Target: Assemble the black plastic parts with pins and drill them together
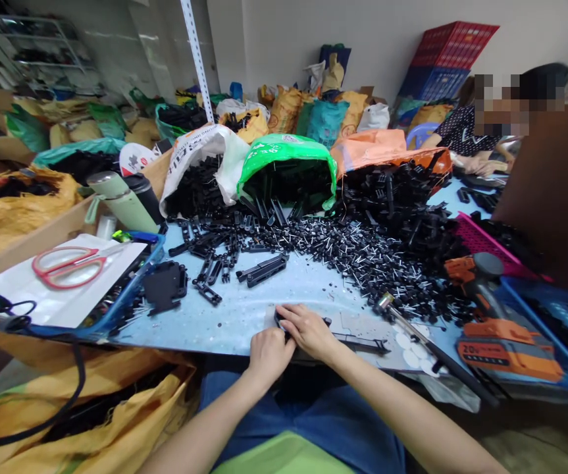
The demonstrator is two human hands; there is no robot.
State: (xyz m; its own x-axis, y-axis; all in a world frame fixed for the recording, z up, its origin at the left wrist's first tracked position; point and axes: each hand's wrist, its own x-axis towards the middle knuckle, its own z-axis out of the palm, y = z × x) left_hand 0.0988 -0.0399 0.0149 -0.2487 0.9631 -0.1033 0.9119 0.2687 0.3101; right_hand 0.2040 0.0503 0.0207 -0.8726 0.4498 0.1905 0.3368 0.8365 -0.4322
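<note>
In the head view, the step in hand looks like pressing a black part (278,315) at the blue desk (244,308)'s near edge. The left hand (270,350) and right hand (310,332) both have a closed grip on it; the next move seems to call for steady force. Loose screws (333,245) heap the desk; sacks (286,110) line the back wall (284,39).

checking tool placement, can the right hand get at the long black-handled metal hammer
Probably yes: the hammer lies to the right of the right hand, and the narrow black plastic strip between them looks low enough to cross.
</note>
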